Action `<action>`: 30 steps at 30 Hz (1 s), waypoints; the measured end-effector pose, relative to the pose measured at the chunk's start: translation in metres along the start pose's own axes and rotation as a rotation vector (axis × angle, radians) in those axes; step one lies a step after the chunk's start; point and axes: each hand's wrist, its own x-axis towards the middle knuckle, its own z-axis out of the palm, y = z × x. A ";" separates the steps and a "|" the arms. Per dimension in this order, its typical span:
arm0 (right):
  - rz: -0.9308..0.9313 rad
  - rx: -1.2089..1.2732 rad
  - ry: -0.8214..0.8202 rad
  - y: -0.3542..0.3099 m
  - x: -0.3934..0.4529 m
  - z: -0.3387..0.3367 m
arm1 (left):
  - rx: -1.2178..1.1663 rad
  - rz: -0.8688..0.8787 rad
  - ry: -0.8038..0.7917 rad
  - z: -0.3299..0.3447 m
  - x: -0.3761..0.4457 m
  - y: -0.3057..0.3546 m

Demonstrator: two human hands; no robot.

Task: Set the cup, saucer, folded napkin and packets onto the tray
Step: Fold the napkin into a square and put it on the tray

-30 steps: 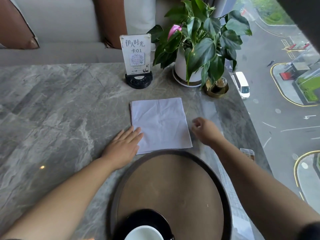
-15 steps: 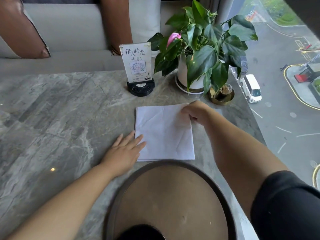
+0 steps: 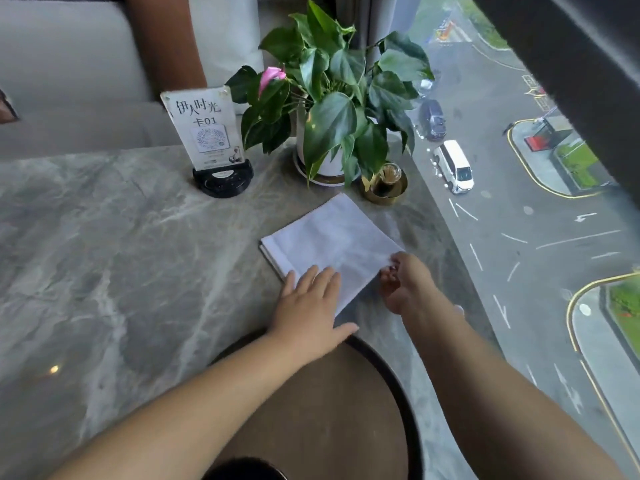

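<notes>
The napkin point(image 3: 332, 237) looks light, soft and floppy, so I'd lift it by the folded edge or support it from beneath. It is white, creased, folded into layers, lying on the table point(image 3: 121, 254) at twelve o'clock from the tray point(image 3: 391, 372). The left hand point(image 3: 311, 306) presses flat on it, fingers spread; the right hand point(image 3: 405, 285) pinches its three-o'clock corner.

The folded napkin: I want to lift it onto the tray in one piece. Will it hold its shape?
Probably not. The folded napkin looks thin, with stacked layers showing along its left edge, so it would likely droop and fan open. It looks light; the left hand lies flat on it, and the marble table looks smooth.
</notes>
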 end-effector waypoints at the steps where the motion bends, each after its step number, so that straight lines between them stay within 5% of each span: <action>1: 0.007 0.022 -0.011 0.005 -0.006 -0.005 | 0.037 0.003 0.012 0.003 -0.002 0.005; 4: -0.018 0.053 -0.049 0.018 -0.018 -0.025 | 0.074 0.022 0.192 0.001 -0.014 0.000; 7: -0.236 -0.146 -0.119 0.027 -0.024 -0.050 | 0.000 0.096 0.315 -0.002 -0.030 -0.023; 13: -0.609 -0.949 -0.413 0.021 -0.034 -0.100 | -0.222 0.088 0.304 -0.017 -0.052 -0.058; 17: -1.036 -1.413 -0.315 0.017 -0.033 -0.107 | -0.290 0.070 0.295 -0.016 -0.059 -0.073; 19: -1.193 -1.435 -0.338 0.015 -0.032 -0.107 | -0.326 0.076 0.268 -0.013 -0.060 -0.078; 22: -1.142 -1.248 -0.394 0.010 -0.029 -0.100 | -0.488 -0.014 0.232 -0.013 -0.057 -0.083; 30: -1.002 -1.196 -0.160 -0.009 0.020 -0.031 | -0.674 -0.337 0.241 -0.016 0.008 -0.097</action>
